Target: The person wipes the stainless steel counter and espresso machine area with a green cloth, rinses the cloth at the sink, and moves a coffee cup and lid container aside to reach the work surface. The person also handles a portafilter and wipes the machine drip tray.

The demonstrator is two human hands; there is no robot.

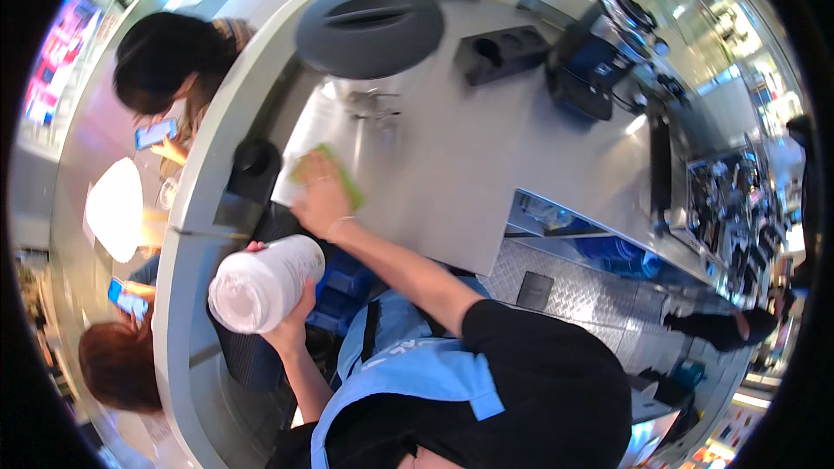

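Observation:
My left hand [298,313] is wrapped round a large white cylindrical container [265,282], tilted on its side with its pale round end toward the lower left. What is inside cannot be made out. My right hand [323,206] reaches across to the left and presses a green cloth [350,188] against the steel counter [434,165]; that hand is slightly blurred, its fingers stretched over the cloth. Just beyond the cloth, some small metal fittings [373,106] stand on a bright wet-looking or shiny metal area.
A big dark oval lid [371,28] is at the back. Near it are a black compartment holder [501,53] and a black machine [599,56]. A curved white barrier [195,165] runs along the left, with two people holding phones outside it. A black round-topped item [254,159] sits inside the barrier.

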